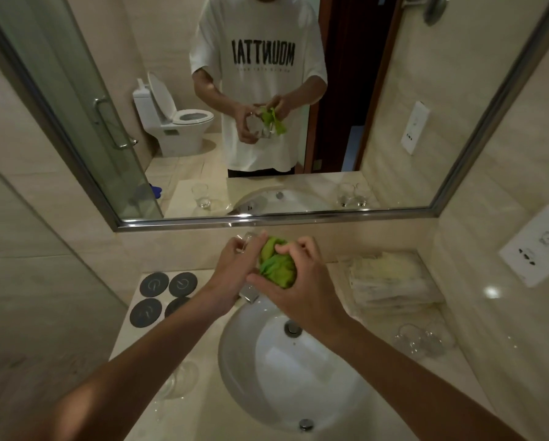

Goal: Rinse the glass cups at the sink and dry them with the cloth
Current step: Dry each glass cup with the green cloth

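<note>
My left hand grips a clear glass cup held up over the back of the white sink. My right hand holds a bunched green cloth pressed against the cup's open end, part of it pushed inside. Another glass cup stands on the counter left of the sink, partly behind my left forearm. Two more glass cups stand on the counter at the right. The mirror shows the same hold from the front.
The tap sits under my hands at the sink's back edge. Several dark round coasters lie at the back left. Folded white towels are stacked at the back right. A wall socket is on the right wall.
</note>
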Demonstrator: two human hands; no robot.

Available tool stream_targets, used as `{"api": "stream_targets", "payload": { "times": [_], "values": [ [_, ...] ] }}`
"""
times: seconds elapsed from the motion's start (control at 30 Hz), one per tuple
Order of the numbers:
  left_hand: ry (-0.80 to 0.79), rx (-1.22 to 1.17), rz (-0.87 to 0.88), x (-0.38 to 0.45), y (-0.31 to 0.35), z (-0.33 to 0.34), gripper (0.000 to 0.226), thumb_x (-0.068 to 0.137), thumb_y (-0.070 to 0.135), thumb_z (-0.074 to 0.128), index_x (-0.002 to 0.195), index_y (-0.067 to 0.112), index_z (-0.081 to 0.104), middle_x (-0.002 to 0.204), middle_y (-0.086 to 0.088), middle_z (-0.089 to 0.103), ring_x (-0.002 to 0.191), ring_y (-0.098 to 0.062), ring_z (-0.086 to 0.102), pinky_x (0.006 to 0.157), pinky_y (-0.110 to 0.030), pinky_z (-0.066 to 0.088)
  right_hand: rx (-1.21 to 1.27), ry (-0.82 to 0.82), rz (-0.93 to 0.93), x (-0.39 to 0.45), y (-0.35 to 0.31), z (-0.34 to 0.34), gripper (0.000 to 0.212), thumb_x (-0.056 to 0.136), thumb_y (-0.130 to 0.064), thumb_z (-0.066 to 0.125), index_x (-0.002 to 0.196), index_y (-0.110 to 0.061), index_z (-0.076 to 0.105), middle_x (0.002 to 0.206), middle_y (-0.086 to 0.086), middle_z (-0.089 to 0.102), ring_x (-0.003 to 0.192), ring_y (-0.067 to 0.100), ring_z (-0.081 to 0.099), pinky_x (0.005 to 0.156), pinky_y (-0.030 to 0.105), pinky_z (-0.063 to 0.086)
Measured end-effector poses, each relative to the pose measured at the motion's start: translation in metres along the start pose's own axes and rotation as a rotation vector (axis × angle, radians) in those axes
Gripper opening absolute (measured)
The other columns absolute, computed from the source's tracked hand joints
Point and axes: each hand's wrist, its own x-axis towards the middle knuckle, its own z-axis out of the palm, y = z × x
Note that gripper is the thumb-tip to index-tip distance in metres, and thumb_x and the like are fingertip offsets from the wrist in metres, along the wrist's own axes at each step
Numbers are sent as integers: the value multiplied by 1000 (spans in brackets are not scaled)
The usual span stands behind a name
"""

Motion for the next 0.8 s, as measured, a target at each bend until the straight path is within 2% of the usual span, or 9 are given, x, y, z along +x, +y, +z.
{"api": "stream_targets", "payload": {
  "times": [0.07,0.13,0.17,0.23,0.33,0.5,0.6,0.7,0.8],
  "values": [
    [-38,-115,-28,-1,2,-2,59,89,54,61,125,8,53,113,-7,60,99,-19,65,76,-32,57,-165,92,-102,6,-1,9,48,86,-60,57,109,-18,51,104,-7,39,84,6,48,64,21,49],
    [-64,-181,-60,0,5,-6,71,80,62,66,125,9,55,118,-13,63,105,-25,67,85,-43,59,-306,208,-203,14,3,16,39,92,-52,44,109,-17,51,108,0,43,92,15,45,74,33,46],
    [-74,-191,-60,0,7,-9,74,76,65,67,124,10,56,119,-15,64,105,-27,68,88,-46,58,-324,228,-217,18,5,19,38,94,-49,42,113,-17,51,113,3,44,97,17,44,81,35,43],
    [-61,-197,-45,2,10,-15,73,75,65,66,123,11,57,119,-16,64,104,-26,69,86,-47,59,-216,155,-204,22,3,26,40,96,-47,39,122,-17,48,122,4,43,106,16,44,90,34,42],
    [-31,-182,-25,5,13,-24,67,81,62,65,124,13,54,120,-14,62,103,-24,67,73,-33,58,90,12,-115,28,-5,36,44,98,-48,40,131,-19,41,113,-2,50,95,11,54,81,33,51],
    [-2,-186,14,5,10,-33,53,90,54,61,122,13,52,115,-14,62,93,-24,69,67,-32,57,308,71,-10,37,-14,47,29,98,-43,50,121,-26,49,96,-4,60,82,15,62,67,36,56],
    [13,-110,57,6,7,-36,55,84,61,63,114,16,53,111,-17,62,89,-30,69,71,-38,57,500,51,239,50,-19,46,15,101,-33,52,110,-23,59,90,-4,63,75,2,64,60,27,53],
    [35,-79,85,4,4,-36,53,85,63,61,107,16,54,98,-14,60,79,-26,65,68,-34,55,485,1,356,63,-15,43,26,96,-44,50,99,-23,64,85,-4,64,76,6,61,70,27,45],
    [-39,0,105,0,10,-40,61,81,68,57,113,16,53,102,-14,63,82,-21,66,71,-29,56,431,-26,224,61,-11,45,25,102,-39,43,100,-21,60,81,3,64,71,10,60,64,29,48]
  ]
}}
